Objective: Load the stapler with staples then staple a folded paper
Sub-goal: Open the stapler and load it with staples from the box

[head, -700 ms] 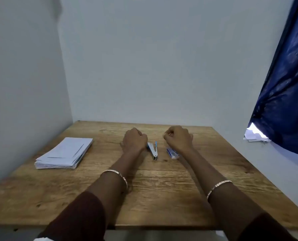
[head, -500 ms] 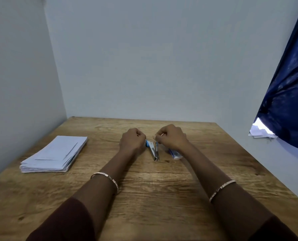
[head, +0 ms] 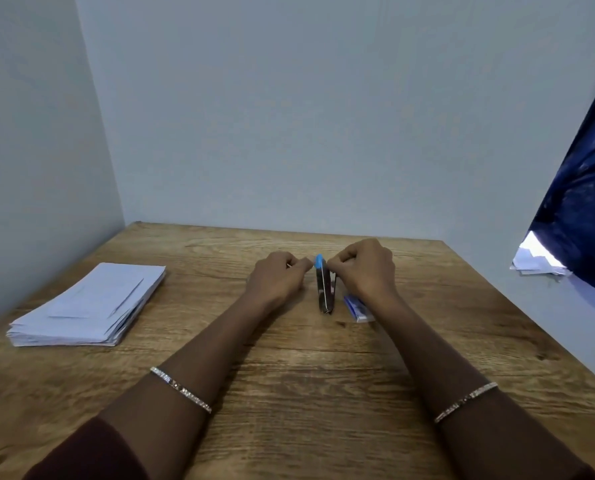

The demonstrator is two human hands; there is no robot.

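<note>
While flanked by both hands, lying mid-table [head: 306,375]: stapler [head: 325,289], blue tip pointing away. Gripped along its side by right hand [head: 365,268], fingers curled. Touched at blue tip by left hand [head: 278,277], curled too; pinching or only touching, cannot tell. Staple box [head: 356,308] just right of stapler, beside right wrist. Paper stack [head: 88,306] well left.

The worktop [head: 306,375] is brown wood with wavy lines and a few dark spots. On its left side lies a flat stack of white papers [head: 88,306] with uneven edges. Near the middle, toward the back, the stapler [head: 325,292] has its near end down on the wood and its blue end pointing away. Just to its right lies a small blue and white box of staples [head: 355,306], partly hidden by an arm.
</note>
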